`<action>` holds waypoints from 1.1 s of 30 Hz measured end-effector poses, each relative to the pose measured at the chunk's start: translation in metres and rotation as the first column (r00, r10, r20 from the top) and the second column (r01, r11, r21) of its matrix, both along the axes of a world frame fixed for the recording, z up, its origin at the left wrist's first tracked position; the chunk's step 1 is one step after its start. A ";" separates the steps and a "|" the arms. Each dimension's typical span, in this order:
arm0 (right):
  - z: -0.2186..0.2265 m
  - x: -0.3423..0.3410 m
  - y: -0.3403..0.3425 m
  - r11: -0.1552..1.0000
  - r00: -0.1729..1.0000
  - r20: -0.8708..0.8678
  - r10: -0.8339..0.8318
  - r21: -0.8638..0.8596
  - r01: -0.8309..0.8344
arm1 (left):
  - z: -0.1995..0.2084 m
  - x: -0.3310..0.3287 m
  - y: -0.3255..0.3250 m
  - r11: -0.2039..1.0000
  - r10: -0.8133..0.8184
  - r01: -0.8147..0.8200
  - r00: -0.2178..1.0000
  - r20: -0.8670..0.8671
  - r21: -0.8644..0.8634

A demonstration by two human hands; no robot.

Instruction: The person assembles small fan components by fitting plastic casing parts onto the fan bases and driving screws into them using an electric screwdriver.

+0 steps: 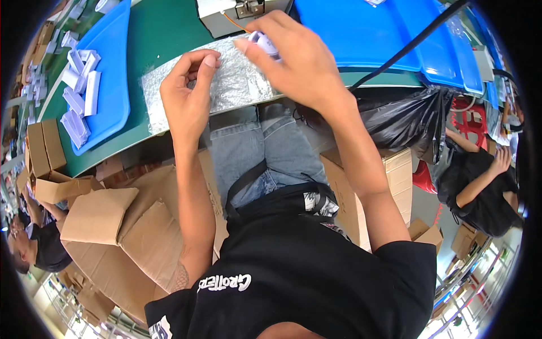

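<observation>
A pale plastic part (263, 43) is sitting at the top centre of the frame, just above a silvery sheet (240, 85) that is covering some of the green tabletop (164, 25). From where I'm standing in the head view, the right hand (302, 65) is grasping that part between thumb and fingers, a little blurred. The left hand (189, 85), left of centre in the upper half, is curling loosely over the sheet's left side, its thumb raised near the fingers and nothing showing in its grip.

At the top centre, a light-coloured box-shaped unit (217, 21) with a metal fitting is standing just beyond the part, and an orange wire (235, 22) is running toward the right hand. In the upper left, a blue tray (117, 62) is carrying several white pieces (91, 95). Wide blue trays (361, 34) are filling the upper right, with a black plastic bag (406, 116) hanging below them. An open cardboard box (152, 231) is standing at the lower left, and a co-worker (483, 189) in black is showing at the right edge.
</observation>
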State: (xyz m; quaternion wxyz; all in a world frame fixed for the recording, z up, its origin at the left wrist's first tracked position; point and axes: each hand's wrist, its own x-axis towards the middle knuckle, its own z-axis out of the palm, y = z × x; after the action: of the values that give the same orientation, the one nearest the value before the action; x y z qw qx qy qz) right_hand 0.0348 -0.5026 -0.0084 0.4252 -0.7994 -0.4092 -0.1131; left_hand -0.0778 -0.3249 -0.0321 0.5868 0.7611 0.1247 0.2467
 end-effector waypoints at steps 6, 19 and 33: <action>-0.002 0.027 0.029 0.956 0.982 -0.053 0.184 0.244 -0.166 | -0.006 -0.001 0.003 1.000 0.019 -0.020 0.999 0.039 0.020; 0.021 0.008 0.026 0.913 0.842 -0.380 0.384 0.293 -0.285 | 0.032 -0.048 0.024 0.967 0.237 -0.249 0.954 0.183 0.049; 0.048 0.011 0.020 0.966 0.892 -0.377 0.251 0.153 -0.207 | 0.029 -0.028 0.195 0.377 0.787 -0.453 0.617 -0.022 0.808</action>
State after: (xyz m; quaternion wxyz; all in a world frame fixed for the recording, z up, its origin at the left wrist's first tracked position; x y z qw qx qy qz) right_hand 0.0453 -0.4827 0.0392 0.5517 -0.7276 -0.4001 0.0785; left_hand -0.1053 -0.1298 -0.0036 0.0436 0.8512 0.4158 0.3172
